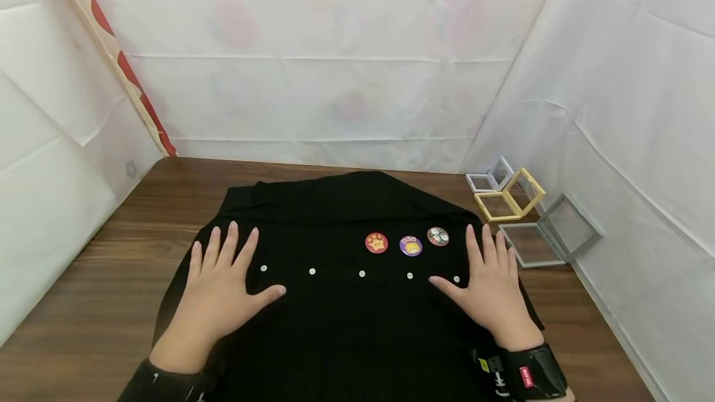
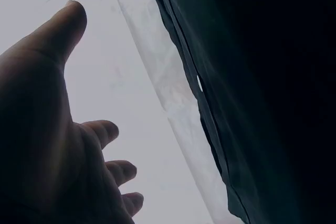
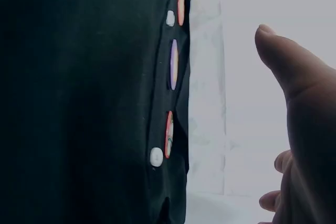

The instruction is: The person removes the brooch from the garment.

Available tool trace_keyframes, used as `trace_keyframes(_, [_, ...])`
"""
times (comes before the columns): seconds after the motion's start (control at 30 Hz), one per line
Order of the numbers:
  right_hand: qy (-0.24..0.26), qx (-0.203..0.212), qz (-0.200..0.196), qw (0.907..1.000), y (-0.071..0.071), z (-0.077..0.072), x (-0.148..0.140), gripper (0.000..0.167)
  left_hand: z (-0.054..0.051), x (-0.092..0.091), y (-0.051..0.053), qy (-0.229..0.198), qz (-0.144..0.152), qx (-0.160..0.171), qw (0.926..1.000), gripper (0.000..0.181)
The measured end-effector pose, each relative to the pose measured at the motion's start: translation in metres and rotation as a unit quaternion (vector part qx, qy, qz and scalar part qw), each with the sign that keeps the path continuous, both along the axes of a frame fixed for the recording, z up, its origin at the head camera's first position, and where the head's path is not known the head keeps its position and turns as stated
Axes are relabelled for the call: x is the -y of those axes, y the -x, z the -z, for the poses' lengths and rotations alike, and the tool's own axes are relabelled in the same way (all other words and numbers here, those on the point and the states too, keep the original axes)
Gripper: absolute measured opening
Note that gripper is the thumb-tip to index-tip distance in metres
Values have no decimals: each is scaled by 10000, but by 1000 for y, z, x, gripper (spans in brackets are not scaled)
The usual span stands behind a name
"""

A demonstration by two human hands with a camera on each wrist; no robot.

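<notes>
A black buttoned shirt [image 1: 335,321] lies spread over the table, a row of white buttons [image 1: 362,273] running across it. Three round badges sit on its right half: a red one [image 1: 377,242], a purple one [image 1: 410,245] and a multicoloured one [image 1: 438,236]. Over the shirt's left side my left hand [image 1: 218,290] is spread with straight fingers, holding nothing. My right hand [image 1: 491,284], likewise spread and holding nothing, is over the right side, its thumb near the last button. In the right wrist view the badges [image 3: 174,64] appear edge-on.
Three open clear-windowed cases stand at the table's right edge: a white one [image 1: 491,175], a yellow one [image 1: 509,197] and a grey one [image 1: 550,234]. White cloth walls [image 1: 324,98] enclose the wooden table [image 1: 112,253] at the back and sides.
</notes>
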State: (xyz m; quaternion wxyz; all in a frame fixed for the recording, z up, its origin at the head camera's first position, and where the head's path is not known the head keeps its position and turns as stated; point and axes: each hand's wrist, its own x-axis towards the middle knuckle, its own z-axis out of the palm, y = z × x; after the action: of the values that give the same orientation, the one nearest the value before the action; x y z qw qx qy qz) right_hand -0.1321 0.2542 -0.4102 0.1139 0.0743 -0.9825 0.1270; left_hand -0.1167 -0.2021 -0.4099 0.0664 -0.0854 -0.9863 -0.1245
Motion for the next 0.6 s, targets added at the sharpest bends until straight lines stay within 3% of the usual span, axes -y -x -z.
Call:
trace_keyframes(0.2, [-80, 425, -113, 9990, 4, 7, 8, 120, -3, -11, 6, -143, 276, 394, 9987, 116])
trace_keyframes(0.37, [27, 676, -507, 9964, 2, 12, 23, 117, -7, -33, 7, -414, 894, 783, 9920, 111])
trace_keyframes(0.5, [66, 728, -902, 9932, 0, 13, 39, 113, -8, -52, 13, -205, 1398, 869, 9861, 107])
trace_keyframes(0.6, [-31, 766, -1102, 9910, 1, 13, 51, 110, -8, -63, 24, 49, 1633, 943, 9821, 106])
